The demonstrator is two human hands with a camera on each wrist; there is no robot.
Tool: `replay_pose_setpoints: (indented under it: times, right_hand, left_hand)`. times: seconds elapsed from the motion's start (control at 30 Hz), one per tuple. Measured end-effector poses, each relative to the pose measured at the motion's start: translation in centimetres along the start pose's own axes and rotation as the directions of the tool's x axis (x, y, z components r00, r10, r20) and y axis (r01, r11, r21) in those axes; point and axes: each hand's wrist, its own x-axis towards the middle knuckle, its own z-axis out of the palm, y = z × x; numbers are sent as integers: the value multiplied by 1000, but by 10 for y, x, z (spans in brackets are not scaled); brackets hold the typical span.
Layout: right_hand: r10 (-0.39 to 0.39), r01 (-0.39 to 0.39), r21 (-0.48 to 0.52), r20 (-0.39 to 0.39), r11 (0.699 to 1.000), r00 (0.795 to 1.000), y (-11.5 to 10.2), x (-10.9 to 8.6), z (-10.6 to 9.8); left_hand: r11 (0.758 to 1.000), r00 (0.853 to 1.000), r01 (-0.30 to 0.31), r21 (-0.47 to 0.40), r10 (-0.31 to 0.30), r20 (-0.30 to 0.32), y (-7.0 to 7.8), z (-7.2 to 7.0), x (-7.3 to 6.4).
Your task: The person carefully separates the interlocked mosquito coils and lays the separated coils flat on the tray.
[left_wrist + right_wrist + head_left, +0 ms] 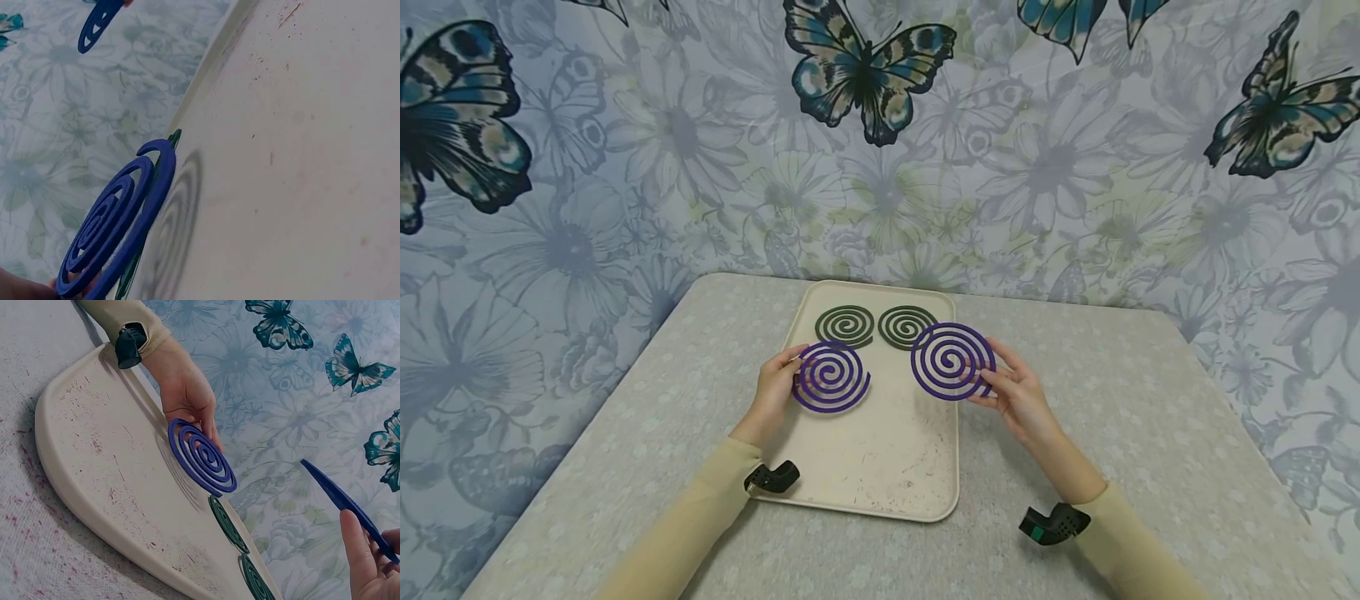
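My left hand point(771, 393) pinches a purple mosquito coil point(830, 374) by its left edge, and the coil hovers over the cream tray point(880, 458). In the left wrist view that coil point(119, 219) casts a ringed shadow on the tray's surface. A second purple coil point(951, 361) is held at its right side by my right hand point(1021, 400), tilted up over the tray's right rim. Two dark green mosquito coils, a left one point(845, 326) and a right one point(906, 327), lie side by side at the tray's far end. The right purple coil overlaps the right green one in the head view.
Under the tray is a table with a light patterned cloth point(1112, 400). Behind it rises a backdrop point(700, 150) printed with flowers and butterflies. Dark specks point(910, 483) mark the tray's near right part. Both wrists wear a black camera.
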Motion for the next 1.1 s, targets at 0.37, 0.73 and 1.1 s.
replay_pose_setpoints:
  times: [0.37, 0.73, 1.1]
  right_hand:
    - [-2, 3, -28, 8, 1000, 1000, 11, 6, 1]
    - [63, -66, -89, -39, 994, 997, 22, 17, 5]
    - [130, -137, -214, -46, 967, 990, 44, 28, 3]
  left_hand:
    - [999, 999, 32, 4, -31, -43, -3, -5, 1]
    - [996, 997, -8, -84, 2, -79, -2, -4, 3]
    - [993, 996, -79, -88, 75, -46, 11, -2, -4]
